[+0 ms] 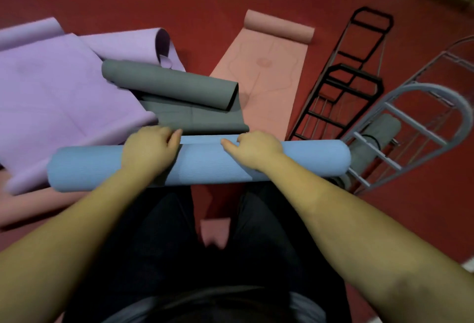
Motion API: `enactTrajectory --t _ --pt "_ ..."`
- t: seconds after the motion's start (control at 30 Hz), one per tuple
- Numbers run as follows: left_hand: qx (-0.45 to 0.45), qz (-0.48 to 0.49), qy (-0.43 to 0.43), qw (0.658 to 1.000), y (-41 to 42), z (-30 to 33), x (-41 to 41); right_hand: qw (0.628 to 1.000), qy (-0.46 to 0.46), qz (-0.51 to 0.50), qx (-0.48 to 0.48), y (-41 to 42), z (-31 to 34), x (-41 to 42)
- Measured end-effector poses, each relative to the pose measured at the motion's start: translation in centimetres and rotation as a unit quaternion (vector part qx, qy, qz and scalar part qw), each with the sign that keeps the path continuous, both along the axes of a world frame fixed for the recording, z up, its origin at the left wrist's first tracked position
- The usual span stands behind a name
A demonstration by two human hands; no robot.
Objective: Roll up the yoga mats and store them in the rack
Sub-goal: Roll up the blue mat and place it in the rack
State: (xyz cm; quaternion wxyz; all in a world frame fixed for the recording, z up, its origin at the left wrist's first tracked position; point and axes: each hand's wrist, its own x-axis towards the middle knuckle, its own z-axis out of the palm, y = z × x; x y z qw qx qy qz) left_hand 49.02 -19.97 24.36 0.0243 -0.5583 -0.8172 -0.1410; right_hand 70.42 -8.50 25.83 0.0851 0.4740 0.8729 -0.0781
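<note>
The blue mat [200, 166] is rolled into a tube, its long axis running left to right across the person's lap, right end pointing at the grey rack [420, 127]. Both hands sit on top, near the middle, a little apart. The left hand [147, 147] and right hand [256, 147] curl over the roll's far edge, gripping it. Beyond lie a half-rolled grey mat [177, 89], purple mats [64, 86], a pink mat [266, 66] and a black rack [343, 86].
</note>
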Motion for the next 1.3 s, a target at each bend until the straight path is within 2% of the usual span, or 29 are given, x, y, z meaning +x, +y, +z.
enactTrajectory --t 0.23,0.33,0.47,0.67,0.9,1.03,1.17,1.3 --pt "-0.006 -0.074 0.096 0.993 -3.5 -2.8 1.1 0.991 -0.026 -0.015 -0.128 2.3 1.1 -1.6" --pt "-0.071 -0.122 0.148 0.979 -4.0 -3.1 0.6 0.984 -0.020 -0.027 -0.176 3.0 1.6 -2.1" --pt "-0.146 -0.115 0.190 0.964 -2.9 -2.6 0.2 0.978 -0.017 -0.029 -0.206 3.4 1.8 -2.6" --pt "-0.130 -0.138 0.205 0.960 -1.7 -1.8 0.0 0.969 -0.013 -0.028 -0.244 3.6 2.5 -2.7" --pt "-0.196 -0.192 0.117 0.954 -3.1 1.9 0.1 0.948 -0.034 -0.009 -0.315 3.3 2.7 -2.3" --pt "-0.215 -0.218 0.104 0.946 -3.7 2.6 0.4 0.943 -0.043 -0.011 -0.329 3.4 1.5 -1.6" --pt "-0.263 -0.212 0.008 0.941 -1.8 3.1 -0.4 0.976 -0.044 0.015 -0.212 3.1 2.0 -1.6" --pt "-0.342 -0.200 -0.113 0.911 1.0 3.7 -1.7 0.993 0.000 0.050 -0.104 1.6 2.6 -1.3"
